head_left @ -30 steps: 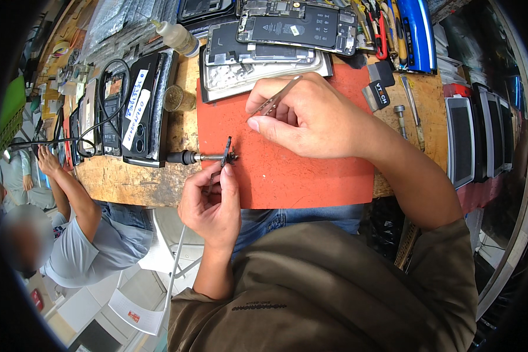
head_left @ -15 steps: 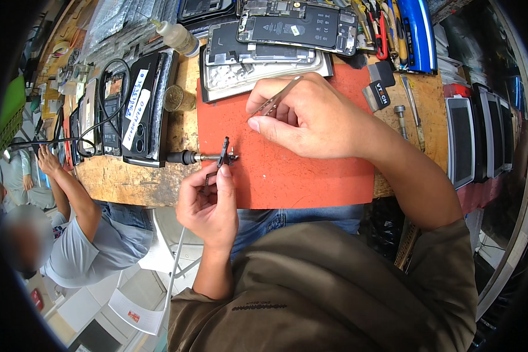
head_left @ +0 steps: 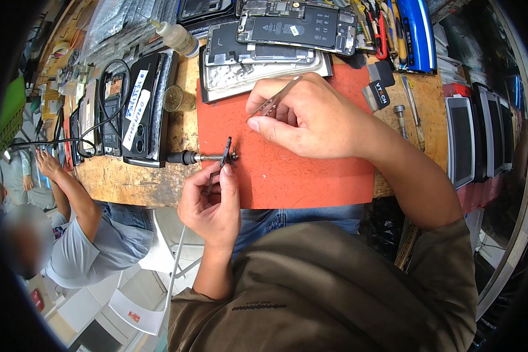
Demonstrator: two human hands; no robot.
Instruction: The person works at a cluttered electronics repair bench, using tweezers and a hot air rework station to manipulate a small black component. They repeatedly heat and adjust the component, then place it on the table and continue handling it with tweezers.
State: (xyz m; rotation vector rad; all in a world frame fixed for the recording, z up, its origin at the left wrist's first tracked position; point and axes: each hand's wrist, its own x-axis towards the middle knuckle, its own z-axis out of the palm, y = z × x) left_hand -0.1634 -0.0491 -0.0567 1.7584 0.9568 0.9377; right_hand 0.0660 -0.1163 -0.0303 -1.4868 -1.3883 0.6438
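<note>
My left hand (head_left: 212,202) pinches a small, thin black part (head_left: 227,151) between thumb and fingertips, above the near left part of the red mat (head_left: 311,182). What kind of part it is, I cannot make out. Behind it lies a soldering iron (head_left: 183,158) with a black grip, its metal end reaching over the mat's left edge. Farther up and to the right, my right hand (head_left: 317,117) is closed round metal tweezers (head_left: 283,97). Their tips point down and left, near my thumb, apart from the black part.
Opened phones (head_left: 296,32) are stacked at the back, beside a dropper bottle (head_left: 179,38). A small glass jar (head_left: 178,98) and more phones (head_left: 141,111) stand left. Tools (head_left: 393,35) and a screwdriver (head_left: 413,108) lie right. Another person (head_left: 88,240) sits at far left.
My left hand has shifted slightly to the right with the black part. My right hand and the tweezers have stayed in place.
</note>
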